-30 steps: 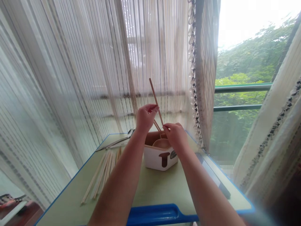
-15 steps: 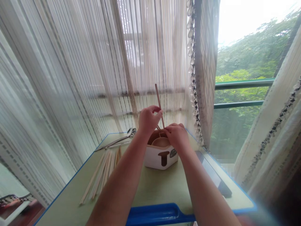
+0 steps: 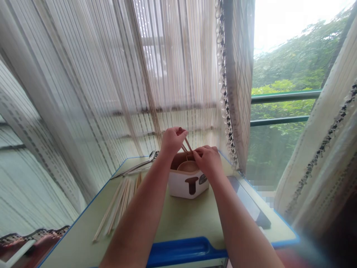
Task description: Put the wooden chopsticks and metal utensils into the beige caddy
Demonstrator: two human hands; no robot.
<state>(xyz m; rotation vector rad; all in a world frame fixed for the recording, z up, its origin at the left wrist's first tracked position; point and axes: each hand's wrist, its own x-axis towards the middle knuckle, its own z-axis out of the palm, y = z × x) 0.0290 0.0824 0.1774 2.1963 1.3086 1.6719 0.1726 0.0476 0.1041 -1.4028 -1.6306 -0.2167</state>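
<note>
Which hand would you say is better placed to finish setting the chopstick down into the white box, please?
Left, probably: the left hand pinches the chopstick above the white box, while the right hand rests on the box's rim.

Bright daylight through the window [image 3: 281,67], sky blown out white. Soft glow through the curtain [image 3: 111,85], faint shadows on the bench [image 3: 184,219]. Edges bent and blurred; lower right hazy, pixelated patch.

We seem to be in a home, at a window nook. Sheer striped curtains [image 3: 111,74] hang behind a small green table [image 3: 181,219] with blue edging, a green railing [image 3: 281,97] and trees show outside, and chopsticks [image 3: 117,208] lie by its left edge.
</note>
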